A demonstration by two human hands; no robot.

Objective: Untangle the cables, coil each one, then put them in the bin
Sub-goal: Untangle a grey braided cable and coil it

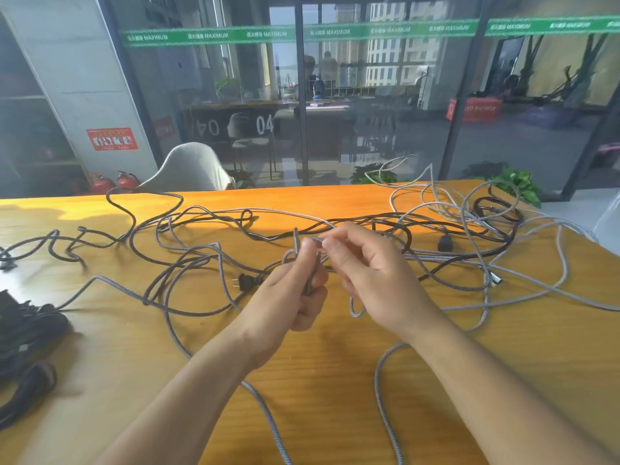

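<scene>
A tangle of cables spreads over the wooden table (335, 391). Grey braided cables (188, 313) loop across the middle and right, and a black power cable (141, 253) with a two-pin plug (243, 282) runs through them. Above the table's middle, my left hand (288, 297) grips a grey braided cable end, with its connector (296, 239) sticking up past the fingers. My right hand (372, 273) pinches the same grey cable just beside the left fingertips. A small loop of it (357, 308) hangs under my right palm. No bin is in view.
A pile of dark cables (27, 333) lies at the table's left edge. A second black cable (496, 209) is bunched at the far right among light grey loops. A white chair (191, 169) stands behind the table, with a glass wall beyond it.
</scene>
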